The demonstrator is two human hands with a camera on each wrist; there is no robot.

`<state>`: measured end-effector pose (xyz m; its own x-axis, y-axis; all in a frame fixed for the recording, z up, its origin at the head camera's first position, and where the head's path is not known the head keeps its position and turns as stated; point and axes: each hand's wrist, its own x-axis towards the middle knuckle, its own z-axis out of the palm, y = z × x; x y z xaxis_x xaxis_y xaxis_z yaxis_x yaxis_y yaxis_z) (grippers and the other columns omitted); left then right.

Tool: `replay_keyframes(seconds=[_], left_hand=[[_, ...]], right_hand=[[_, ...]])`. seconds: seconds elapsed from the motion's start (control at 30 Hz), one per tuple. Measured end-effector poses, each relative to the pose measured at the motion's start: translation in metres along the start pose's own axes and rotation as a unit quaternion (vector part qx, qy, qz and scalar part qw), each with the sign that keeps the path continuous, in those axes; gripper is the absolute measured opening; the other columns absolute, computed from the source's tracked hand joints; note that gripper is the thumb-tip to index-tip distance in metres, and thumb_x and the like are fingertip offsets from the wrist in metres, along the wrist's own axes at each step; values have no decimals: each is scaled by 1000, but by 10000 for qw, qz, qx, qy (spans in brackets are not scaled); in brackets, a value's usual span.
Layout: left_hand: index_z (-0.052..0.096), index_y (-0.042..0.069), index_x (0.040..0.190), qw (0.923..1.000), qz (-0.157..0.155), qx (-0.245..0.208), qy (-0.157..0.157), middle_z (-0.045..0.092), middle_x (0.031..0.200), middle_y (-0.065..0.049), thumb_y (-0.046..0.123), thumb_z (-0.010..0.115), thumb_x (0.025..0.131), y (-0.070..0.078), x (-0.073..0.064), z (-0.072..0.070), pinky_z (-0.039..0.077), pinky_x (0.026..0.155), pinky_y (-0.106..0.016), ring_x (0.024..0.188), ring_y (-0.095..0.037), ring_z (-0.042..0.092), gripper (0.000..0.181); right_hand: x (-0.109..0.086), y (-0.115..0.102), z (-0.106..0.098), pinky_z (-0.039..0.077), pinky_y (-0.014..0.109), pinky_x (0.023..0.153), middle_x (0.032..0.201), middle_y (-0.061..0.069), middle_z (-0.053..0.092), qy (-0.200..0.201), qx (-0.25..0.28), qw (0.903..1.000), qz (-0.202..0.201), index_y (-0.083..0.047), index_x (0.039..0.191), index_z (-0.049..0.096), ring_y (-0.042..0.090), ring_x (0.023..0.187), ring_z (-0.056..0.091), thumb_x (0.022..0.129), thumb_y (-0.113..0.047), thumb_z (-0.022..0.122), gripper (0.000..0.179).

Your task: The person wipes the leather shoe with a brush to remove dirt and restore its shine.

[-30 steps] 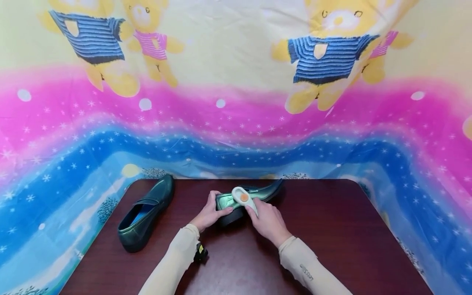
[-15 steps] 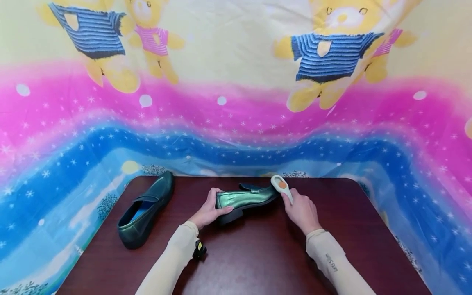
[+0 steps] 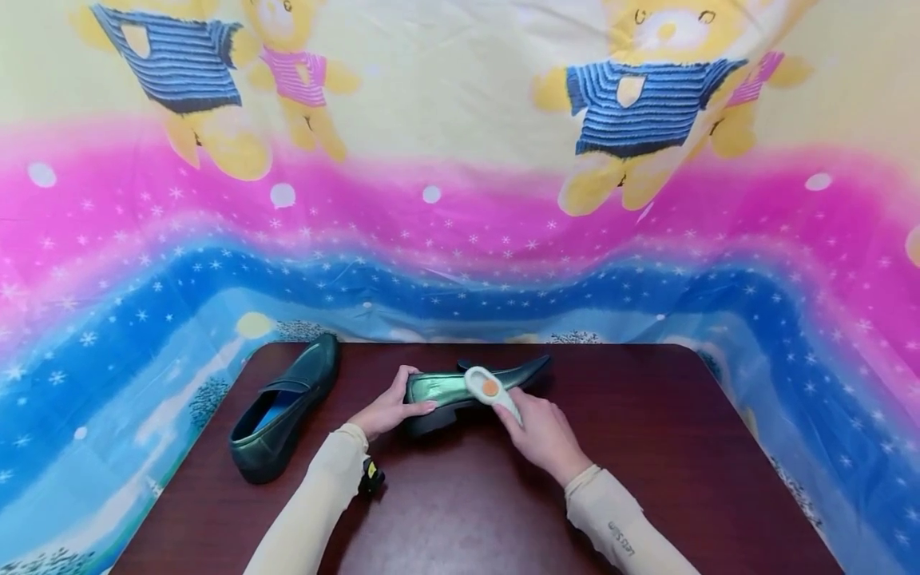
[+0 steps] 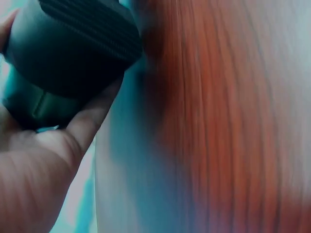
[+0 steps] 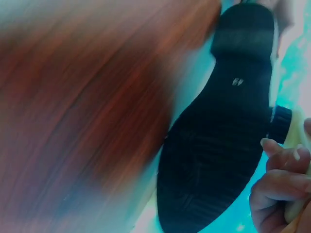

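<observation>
The green shoe lies on its side near the middle of the desk, sole towards the person and toe pointing right. The left hand grips its heel, thumb and fingers curled round the back. The right hand is closed round the handle of a white brush with an orange spot, whose head sits against the shoe's side. The wrist views are blurred, so whether the bristles actually touch the leather is hard to say. The step in hand looks like brushing the upper; the next stroke calls for a steady heel grip. A second shoe rests well apart on the left.
</observation>
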<state>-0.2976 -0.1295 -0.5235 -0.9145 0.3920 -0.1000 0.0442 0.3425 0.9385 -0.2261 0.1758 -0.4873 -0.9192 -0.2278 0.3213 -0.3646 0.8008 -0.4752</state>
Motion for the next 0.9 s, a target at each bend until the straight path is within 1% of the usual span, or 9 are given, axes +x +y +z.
replay_keyframes(seconds=[0.1,0.2,0.3,0.4,0.5,0.6,0.7,0.8,0.9], left_hand=[[32,17,139,9999,-98,50,-78,49,137,-16,36,76,95,-1,-3,-8,43,102,-40,119,-27,54,66],[31,17,140,9999,-120,73,-92,49,137,-16,39,76,94,-3,-4,-11,42,104,-42,121,-27,53,68],[32,18,140,9999,-120,87,-86,48,138,-15,41,76,94,-5,-4,-13,40,106,-43,123,-27,51,68],[32,18,139,9998,-94,119,-88,47,138,-15,40,76,94,-8,-2,-12,39,106,-43,124,-28,51,66],[33,18,140,9994,85,330,-46,41,145,-15,36,73,97,-8,-2,-11,37,109,-45,131,-30,46,62],[40,24,146,9957,404,790,254,26,161,-9,32,71,99,-5,-6,-7,34,115,-54,145,-32,36,57],[44,30,152,9840,750,1480,642,15,170,-1,37,66,102,3,-9,2,30,118,-63,153,-36,29,55],[45,31,154,9723,894,1923,981,25,165,-3,49,62,102,8,-9,15,33,114,-65,146,-39,37,56],[46,32,151,9677,853,2013,1258,35,155,-3,56,62,100,8,-9,23,38,109,-60,136,-36,40,59]], right_hand=[[-1,-8,5,41,27,55,74,-8,60,61,-122,9997,-224,-20,96,64,9,57,46,101,-34,69,15],[0,-7,4,41,28,55,73,-7,61,188,-224,9994,-170,-20,96,64,10,56,46,99,-34,71,17],[2,1,-4,41,32,54,68,-4,58,229,-258,9994,89,-17,97,64,13,55,46,100,-36,69,19],[4,17,-14,40,33,53,65,-1,55,245,-311,9979,521,-14,99,64,17,55,48,102,-37,65,23],[5,33,-21,39,34,53,66,2,57,261,-318,9951,901,-11,102,66,19,56,49,102,-36,64,24],[7,40,-24,41,34,55,69,2,61,231,-199,9947,979,-9,107,67,18,57,50,102,-35,65,26],[8,40,-26,42,34,55,69,2,62,131,-75,9954,948,-8,109,67,18,57,51,102,-35,64,28],[9,38,-26,42,34,55,71,3,64,146,-133,9949,986,-8,110,67,18,57,51,103,-35,64,28],[8,35,-24,41,34,54,72,4,63,169,-261,9943,1019,-8,109,66,19,58,51,103,-35,64,28]])
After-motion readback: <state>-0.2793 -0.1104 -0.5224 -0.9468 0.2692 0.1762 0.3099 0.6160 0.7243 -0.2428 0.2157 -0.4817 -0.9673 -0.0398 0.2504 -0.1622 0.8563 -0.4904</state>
